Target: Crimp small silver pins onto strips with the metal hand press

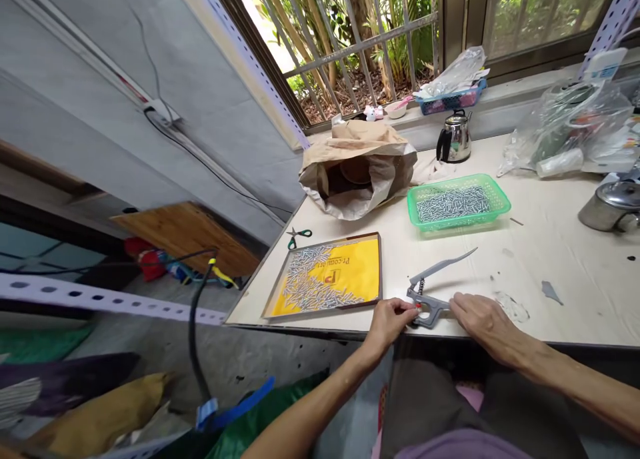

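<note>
A grey metal hand press (pixel 429 309) with a coil spring and a raised lever handle lies at the table's front edge. My right hand (pixel 481 319) is closed over the end of its lower handle. On its other side, my left hand (pixel 393 320) pinches at the tool's jaw, beside a small red part. Whatever is between those fingertips is too small to make out. Left of the press, a shallow tray (pixel 381 265) with a yellow lining holds many small metal pins (pixel 313 287). A green plastic basket (pixel 416 220) behind the press holds more of them.
Green-handled scissors (pixel 299 237) lie beyond the tray. Behind it sits an open brown paper bag (pixel 357 169). A steel kettle (pixel 455 137) stands near the window, and a metal pot (pixel 611 205) is at the right. A grey scrap (pixel 551 292) lies right of the press.
</note>
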{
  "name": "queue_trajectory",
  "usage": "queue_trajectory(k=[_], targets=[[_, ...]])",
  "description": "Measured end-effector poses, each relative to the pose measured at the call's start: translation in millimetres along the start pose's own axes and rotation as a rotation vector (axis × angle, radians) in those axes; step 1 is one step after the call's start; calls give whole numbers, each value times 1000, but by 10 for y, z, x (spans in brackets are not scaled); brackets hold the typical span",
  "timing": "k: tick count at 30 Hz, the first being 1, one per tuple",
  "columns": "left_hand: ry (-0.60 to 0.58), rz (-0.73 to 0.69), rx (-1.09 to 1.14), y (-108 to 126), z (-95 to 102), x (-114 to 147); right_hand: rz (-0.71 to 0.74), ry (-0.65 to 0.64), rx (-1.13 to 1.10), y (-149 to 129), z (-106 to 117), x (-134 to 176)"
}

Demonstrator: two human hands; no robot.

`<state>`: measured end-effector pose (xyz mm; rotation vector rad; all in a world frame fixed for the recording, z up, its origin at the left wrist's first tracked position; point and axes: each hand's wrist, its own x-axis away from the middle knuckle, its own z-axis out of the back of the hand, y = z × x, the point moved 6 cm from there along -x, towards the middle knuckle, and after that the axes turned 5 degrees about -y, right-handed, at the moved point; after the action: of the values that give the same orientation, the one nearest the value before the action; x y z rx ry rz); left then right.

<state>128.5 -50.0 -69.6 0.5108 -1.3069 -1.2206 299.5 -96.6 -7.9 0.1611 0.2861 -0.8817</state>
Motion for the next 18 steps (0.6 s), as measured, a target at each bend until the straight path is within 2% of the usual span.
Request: queue_trajectory(k=[5,10,13,18], targets=[[-188,162,-141,24,-54,-52,-54,-217,-130,84,-160,-7],[-286,353,-163,-45,-66,-66,-101,-443,-265,203,-216,-47],[-297,392,-153,-77,-63,-69,-113,-453,-266,384,-214,-122],[-275,396,-181,-88,-43,-63,-124,-482,-126,650,-292,-263]])
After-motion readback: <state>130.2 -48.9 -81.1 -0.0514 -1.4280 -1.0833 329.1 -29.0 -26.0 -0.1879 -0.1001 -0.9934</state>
